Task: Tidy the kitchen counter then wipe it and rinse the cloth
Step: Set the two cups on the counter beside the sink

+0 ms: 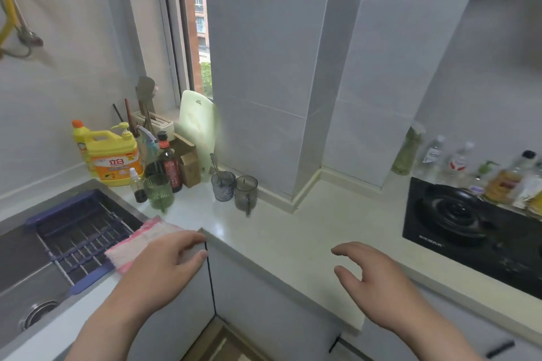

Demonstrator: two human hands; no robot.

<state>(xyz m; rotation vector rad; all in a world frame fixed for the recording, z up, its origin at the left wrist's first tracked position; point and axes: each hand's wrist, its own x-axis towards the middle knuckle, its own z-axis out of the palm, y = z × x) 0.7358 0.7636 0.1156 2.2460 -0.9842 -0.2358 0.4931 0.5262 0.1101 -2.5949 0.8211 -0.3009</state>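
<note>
Cloth (140,239) lies at the sink edge (88,184), partly under the left hand (164,258). Both hands slack, empty; right hand (378,281) over the counter (278,223). Tidying seems pending: likely next, shift 2 grey glasses (245,190).

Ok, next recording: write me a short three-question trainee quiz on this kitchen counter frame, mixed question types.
1. True or false: the pink cloth lies beside the sink rack, by the left hand.
2. Which holds the spoon? A green glass mug; B bluish glass cup; C yellow detergent jug.
3. Fill in: the gas hob is on the person's ____ side.
Key: 1 true; 2 B; 3 right.
</note>
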